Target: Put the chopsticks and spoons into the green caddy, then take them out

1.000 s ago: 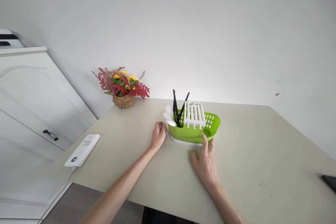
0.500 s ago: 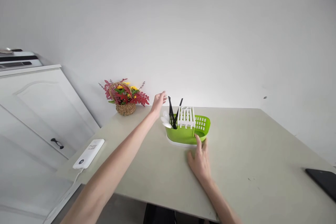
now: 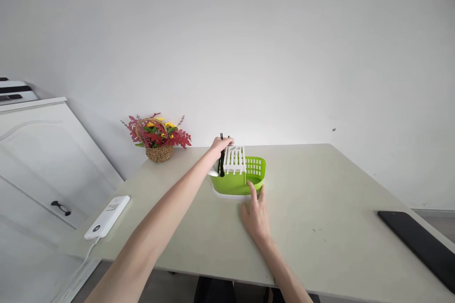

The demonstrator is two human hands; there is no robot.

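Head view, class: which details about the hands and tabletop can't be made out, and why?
All in the head view:
Left hand: grip on the black chopsticks unclear; its palm side is hidden by the hand itself.
White spoons: partly hidden by the left forearm.
Green basket: its front wall hides the chopsticks' lower ends.
White device: print too small to read.
Black slab: cut off by the right edge.

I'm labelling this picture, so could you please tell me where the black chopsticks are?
In the head view, the black chopsticks stand near centre, in the left end of the green basket, left of the white slotted rack.
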